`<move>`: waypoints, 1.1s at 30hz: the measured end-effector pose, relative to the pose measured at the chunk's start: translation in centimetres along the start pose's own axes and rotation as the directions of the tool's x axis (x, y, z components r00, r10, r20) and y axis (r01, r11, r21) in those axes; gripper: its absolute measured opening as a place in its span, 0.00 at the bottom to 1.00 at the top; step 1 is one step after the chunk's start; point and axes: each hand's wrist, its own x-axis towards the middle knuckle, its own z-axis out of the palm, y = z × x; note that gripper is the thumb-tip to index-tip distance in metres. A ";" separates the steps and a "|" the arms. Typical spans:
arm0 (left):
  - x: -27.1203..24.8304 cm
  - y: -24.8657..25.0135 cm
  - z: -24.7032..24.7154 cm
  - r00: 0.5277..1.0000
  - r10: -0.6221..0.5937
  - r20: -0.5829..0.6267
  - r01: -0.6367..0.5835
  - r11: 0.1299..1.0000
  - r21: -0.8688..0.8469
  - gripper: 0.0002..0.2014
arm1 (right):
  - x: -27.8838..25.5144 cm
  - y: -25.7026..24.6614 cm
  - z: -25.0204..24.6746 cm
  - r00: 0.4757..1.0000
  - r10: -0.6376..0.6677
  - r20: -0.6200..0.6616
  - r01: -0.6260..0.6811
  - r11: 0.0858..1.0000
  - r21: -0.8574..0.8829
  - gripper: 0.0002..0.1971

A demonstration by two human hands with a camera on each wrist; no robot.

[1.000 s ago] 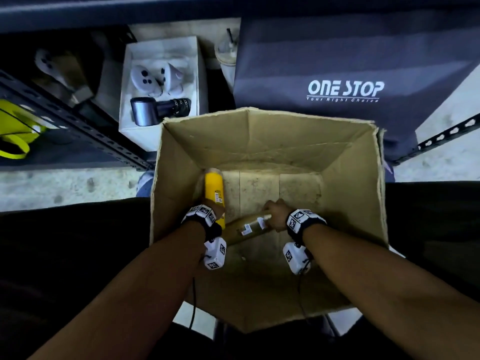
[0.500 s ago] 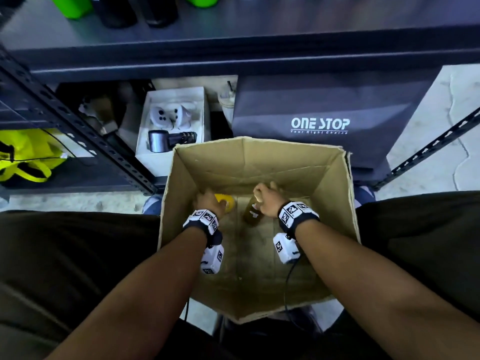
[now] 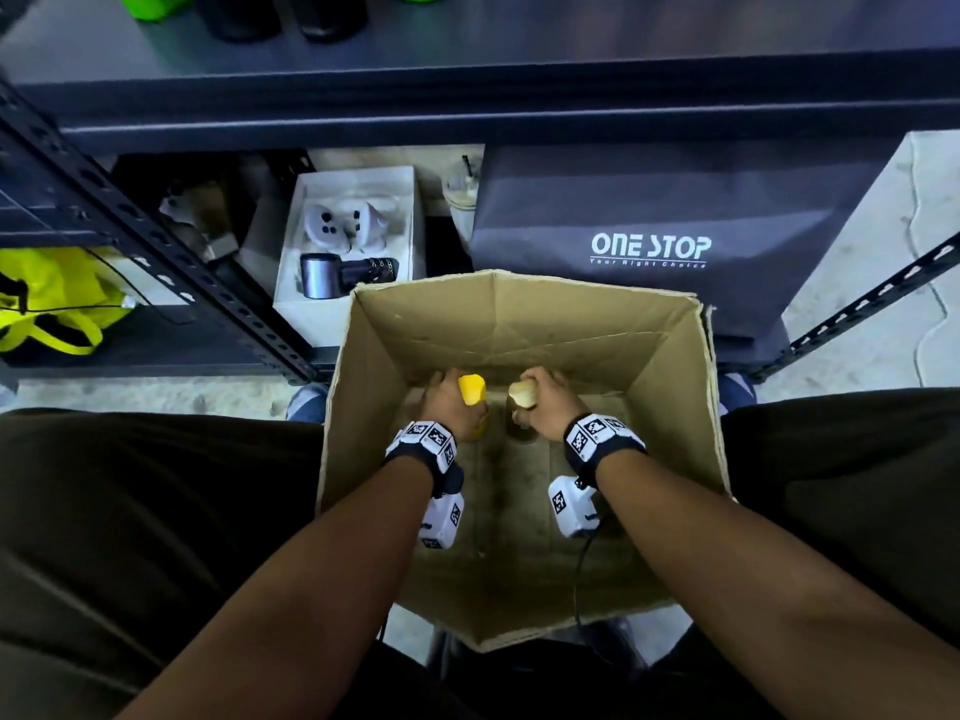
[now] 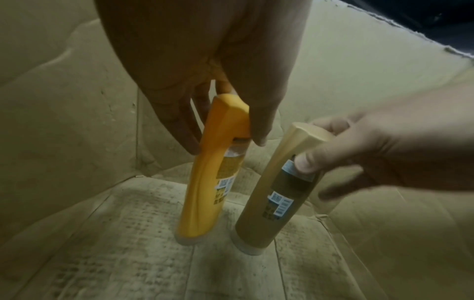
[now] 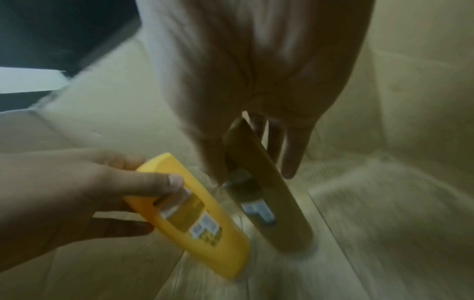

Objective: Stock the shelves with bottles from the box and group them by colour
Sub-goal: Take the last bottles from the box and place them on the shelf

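Note:
Both hands are inside an open cardboard box (image 3: pixel 670 366) on the floor. My left hand (image 3: pixel 449 405) grips a yellow bottle (image 3: pixel 471 389) near its upper end; in the left wrist view the yellow bottle (image 4: pixel 210 178) hangs just above the box floor. My right hand (image 3: pixel 550 402) grips a tan-gold bottle (image 3: pixel 522 394) the same way; the right wrist view shows the tan-gold bottle (image 5: pixel 266 182) between thumb and fingers. The two bottles are side by side, close together, each with a small barcode label. On the dark shelf (image 3: pixel 519 49) above stand green bottles (image 3: pixel 150 0) and dark bottles (image 3: pixel 239 13).
A grey "ONE STOP" bag (image 3: pixel 665 241) stands behind the box under the shelf. A white box (image 3: pixel 353 246) with controllers sits to its left, with a lidded clear cup (image 3: pixel 460 192) between them. A yellow bag (image 3: pixel 47 298) lies on the low left shelf. Perforated rack posts (image 3: pixel 171 252) flank the box.
Both hands lifted the bottles from lying on the box floor to upright and raised them. The head view tilted up, bringing the shelf top into sight.

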 end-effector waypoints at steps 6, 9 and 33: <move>0.1 -1.1 1.0 1.000 -0.014 0.026 0.019 0.982 -0.190 0.27 | -0.6 2.1 1.8 0.994 0.080 -0.069 -0.056 0.953 0.299 0.35; 0.5 -1.5 1.9 0.995 -0.030 0.092 0.052 0.966 -0.255 0.29 | -0.1 2.5 2.3 0.995 0.097 -0.038 -0.076 0.929 0.362 0.34; 4.4 -5.4 7.5 0.963 -0.159 0.219 0.244 0.858 -0.453 0.24 | 5.2 5.0 6.3 0.992 0.121 -0.035 -0.077 0.806 0.587 0.23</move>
